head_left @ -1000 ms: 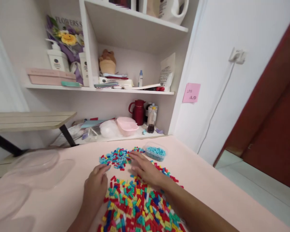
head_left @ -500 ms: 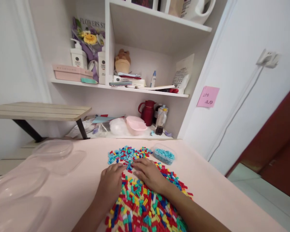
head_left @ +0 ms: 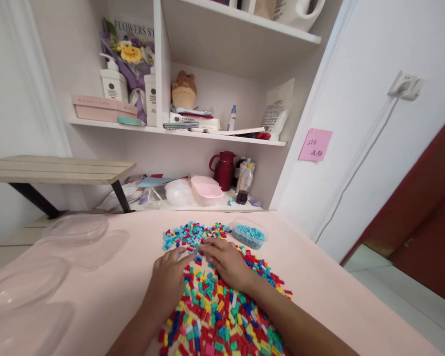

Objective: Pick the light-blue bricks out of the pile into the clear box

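Note:
A large heap of small toy building bricks (head_left: 215, 316) in many colours covers the near middle of the table. Beyond it lies a smaller, mostly blue pile of bricks (head_left: 185, 235) mixed with red and yellow ones. My left hand (head_left: 169, 277) rests at the left edge between the two, thumb and forefinger apart. Opposite it, my right hand (head_left: 228, 264) lies over the bricks with its fingers stretched out toward a few loose pieces. No brick shows clearly in either hand. Just behind the right hand stands a clear plastic tub (head_left: 249, 233) holding blue bricks.
Clear plastic containers and lids (head_left: 77, 227) lie on the pink tabletop (head_left: 133, 282) at the left. A wooden raised stand (head_left: 59, 168) is behind them. Along the back, a pink bowl (head_left: 206, 190), a red jug (head_left: 224, 170) and a bottle (head_left: 244, 185) stand under shelves.
My left thumb and forefinger have parted. The right fingers have shifted slightly over the loose bricks. The whole view has moved a little.

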